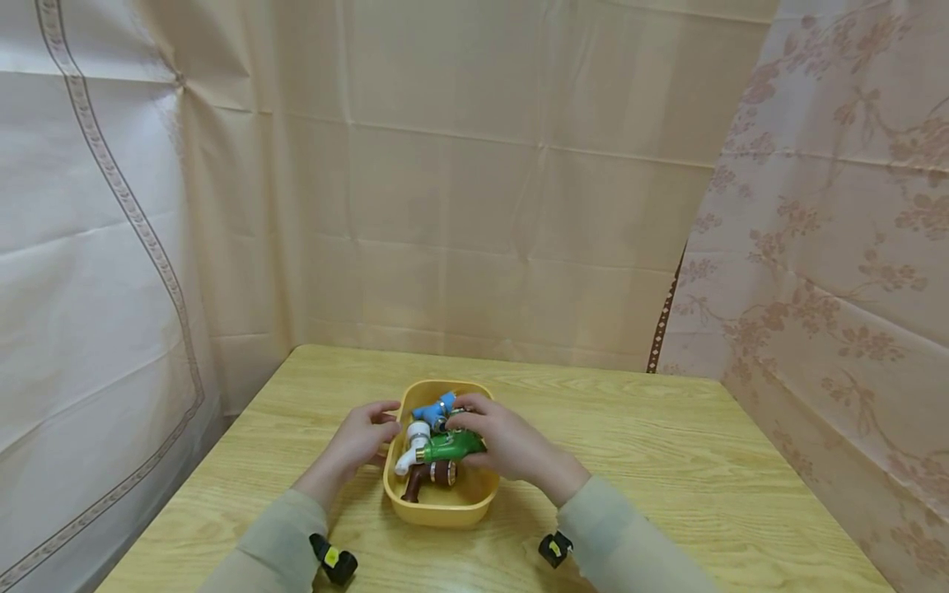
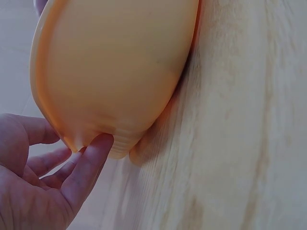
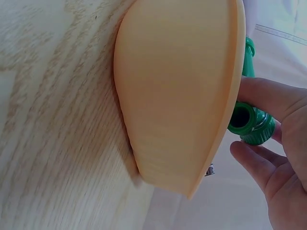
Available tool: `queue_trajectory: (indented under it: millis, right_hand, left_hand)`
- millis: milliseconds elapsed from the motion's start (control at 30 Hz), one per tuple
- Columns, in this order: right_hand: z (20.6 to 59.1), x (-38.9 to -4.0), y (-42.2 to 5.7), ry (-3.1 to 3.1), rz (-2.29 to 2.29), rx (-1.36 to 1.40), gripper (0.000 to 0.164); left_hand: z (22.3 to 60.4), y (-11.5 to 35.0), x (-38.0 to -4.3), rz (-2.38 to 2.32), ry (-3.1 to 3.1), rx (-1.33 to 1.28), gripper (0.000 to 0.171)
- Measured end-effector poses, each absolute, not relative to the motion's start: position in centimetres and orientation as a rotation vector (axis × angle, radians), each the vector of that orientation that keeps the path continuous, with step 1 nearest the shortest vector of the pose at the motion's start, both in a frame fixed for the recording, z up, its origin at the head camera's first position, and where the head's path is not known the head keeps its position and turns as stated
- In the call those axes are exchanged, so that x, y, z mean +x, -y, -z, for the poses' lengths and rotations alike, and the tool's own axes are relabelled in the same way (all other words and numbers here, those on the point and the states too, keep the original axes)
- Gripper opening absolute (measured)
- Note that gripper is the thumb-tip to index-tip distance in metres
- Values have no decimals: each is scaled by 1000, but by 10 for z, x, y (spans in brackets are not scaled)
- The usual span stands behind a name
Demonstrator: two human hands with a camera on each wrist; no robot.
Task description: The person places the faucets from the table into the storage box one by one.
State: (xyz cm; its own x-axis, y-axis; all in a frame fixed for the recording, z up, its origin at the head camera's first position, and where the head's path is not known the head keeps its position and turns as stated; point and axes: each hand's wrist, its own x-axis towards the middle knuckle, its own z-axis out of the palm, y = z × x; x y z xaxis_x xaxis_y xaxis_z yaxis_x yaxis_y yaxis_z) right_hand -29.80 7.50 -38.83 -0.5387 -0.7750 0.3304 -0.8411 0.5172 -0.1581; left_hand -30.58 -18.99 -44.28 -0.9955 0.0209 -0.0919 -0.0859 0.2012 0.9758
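A yellow plastic basket [image 1: 441, 516] stands on the table and holds several small tap-like plastic pieces. My left hand [image 1: 359, 436] holds its left rim; in the left wrist view the thumb [image 2: 93, 155] lies against the outer wall, with the other fingers by the rim. My right hand [image 1: 515, 445] reaches over the right rim and grips a green tap-like piece [image 1: 452, 445]. Its hollow round end shows between finger and thumb in the right wrist view. Around it lie a blue piece [image 1: 430, 413], a white piece [image 1: 418, 435] and a brown piece [image 1: 417, 480].
The basket sits near the middle of the wood-grain table [image 1: 638, 461]. Beige cloth [image 1: 474, 181] hangs behind the table. White cloth [image 1: 81, 247] is on the left and flowered cloth [image 1: 838, 272] on the right. Each wrist carries a small black camera [image 1: 338, 563].
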Motion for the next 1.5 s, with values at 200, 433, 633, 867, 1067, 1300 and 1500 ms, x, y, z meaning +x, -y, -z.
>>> queue_trajectory:
  millis: [200, 433, 633, 867, 1067, 1300, 1500]
  right_hand:
    - [391, -296, -75, 2561, -470, 1392, 47]
    - [396, -295, -75, 2566, -450, 1419, 47]
    - [400, -294, -76, 2563, -431, 1457, 48]
    - [401, -292, -77, 2562, -442, 1476, 47]
    - [401, -292, -77, 2553, -468, 1500, 45]
    - [398, -295, -79, 2519, -544, 1492, 39]
    - [395, -297, -83, 2509, -559, 1470, 37]
  left_hand:
    - [442, 189, -306, -1930, -2366, -67, 46]
    - [442, 189, -307, -1934, -2365, -70, 46]
    - [441, 188, -304, -1936, -2365, -64, 46]
    - [440, 188, -304, -1948, -2362, -59, 46]
    - [440, 188, -303, -1924, -2387, -53, 46]
    - [440, 188, -305, -1933, -2380, -64, 45]
    - [442, 188, -306, -1932, -2382, -68, 45]
